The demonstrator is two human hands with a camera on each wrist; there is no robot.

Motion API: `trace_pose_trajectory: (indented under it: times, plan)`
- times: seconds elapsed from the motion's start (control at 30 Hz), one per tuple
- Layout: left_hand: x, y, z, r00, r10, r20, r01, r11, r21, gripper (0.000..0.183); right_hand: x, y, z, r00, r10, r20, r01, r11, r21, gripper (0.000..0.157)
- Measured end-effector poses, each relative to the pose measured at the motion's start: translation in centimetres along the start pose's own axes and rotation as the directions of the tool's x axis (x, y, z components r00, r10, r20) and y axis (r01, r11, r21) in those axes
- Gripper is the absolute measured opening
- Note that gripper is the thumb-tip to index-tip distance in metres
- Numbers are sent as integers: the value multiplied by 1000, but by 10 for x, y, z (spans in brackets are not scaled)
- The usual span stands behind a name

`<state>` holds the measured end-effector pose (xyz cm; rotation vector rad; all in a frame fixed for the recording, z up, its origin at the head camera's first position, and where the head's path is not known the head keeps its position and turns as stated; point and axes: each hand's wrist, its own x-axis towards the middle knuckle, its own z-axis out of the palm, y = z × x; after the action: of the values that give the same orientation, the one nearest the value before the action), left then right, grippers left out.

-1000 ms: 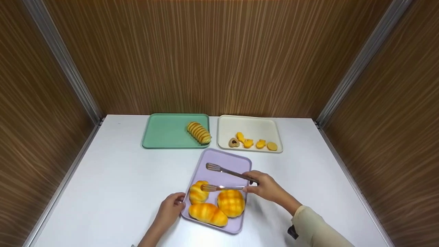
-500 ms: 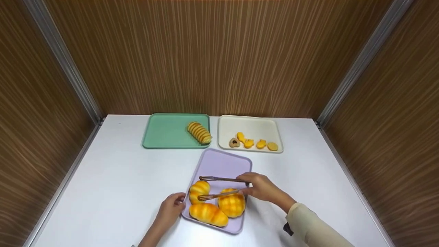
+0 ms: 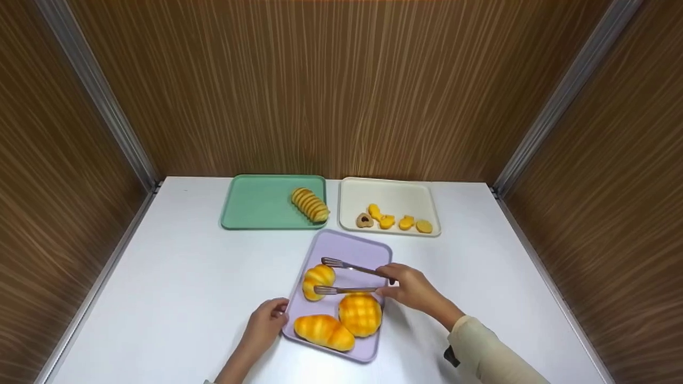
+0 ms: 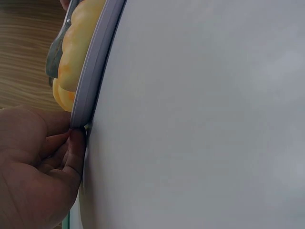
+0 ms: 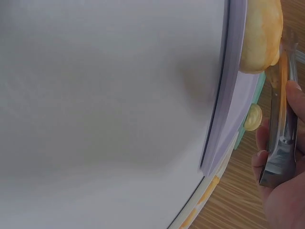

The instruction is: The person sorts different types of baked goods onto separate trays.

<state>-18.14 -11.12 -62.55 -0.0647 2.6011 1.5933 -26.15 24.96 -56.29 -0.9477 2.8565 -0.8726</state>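
My right hand (image 3: 416, 290) holds metal tongs (image 5: 281, 162) over the purple tray (image 3: 347, 248). The slotted tong ends are spread: one by the far side of a small curved bread roll (image 3: 315, 277), the other across its near part. Whether the roll is lifted I cannot tell. Nearer me on the tray lie a long bread roll (image 3: 324, 332) and a round bun (image 3: 360, 316) with a checked top. At the tray's left edge my left hand (image 3: 264, 325) pinches the rim between thumb and fingers, as the left wrist view shows.
At the back left, a green tray (image 3: 256, 202) bears a striped bread (image 3: 309, 205) at its right side. Beside it a cream tray (image 3: 395, 192) carries several small yellow pieces and a heart-shaped biscuit (image 3: 364, 220). Wooden panels (image 3: 331, 90) enclose the white table (image 3: 187, 277).
The tongs came toward me around the small curved roll, then moved away again. The roll has shifted away from me and slightly right, apart from the long roll. My left hand stays in place.
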Motion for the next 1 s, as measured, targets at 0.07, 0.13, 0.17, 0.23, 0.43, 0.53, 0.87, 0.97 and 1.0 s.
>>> trace_pose_trajectory:
  times: [0.07,0.13,0.17,0.23,0.43,0.53,0.87,0.97,1.0]
  plan:
    - [0,0,0,1000,8,-4,-8,1000,-3,35,1,-2,0,1000,19,18,-19,1000,3,46]
    - [-1,0,0,1000,11,-6,-11,1000,-7,35,2,-4,0,999,28,31,-28,1000,-1,47]
    - [-1,0,-1,1000,14,-6,-14,1000,-8,36,2,-5,0,999,33,37,-33,999,-1,48]
    - [-2,0,-1,1000,19,-6,-19,1000,-7,36,3,-6,0,999,30,42,-29,1000,-8,47]
    - [-2,1,-1,1000,9,-8,-9,1000,-9,35,3,-2,5,999,-35,-2,35,999,-11,42]
    - [-2,1,-1,1000,6,-4,-6,1000,-5,36,1,0,7,997,-68,-38,67,998,-14,40]
    - [-2,2,-2,1000,-5,11,4,1000,19,35,3,-1,8,997,-46,-61,50,997,63,38]
    - [-1,2,-2,1000,-2,6,2,1000,25,36,7,-4,8,996,-35,-83,42,996,79,39]
    - [-2,2,-2,1000,-2,4,2,1000,27,35,9,-5,8,996,-28,-89,35,996,88,40]
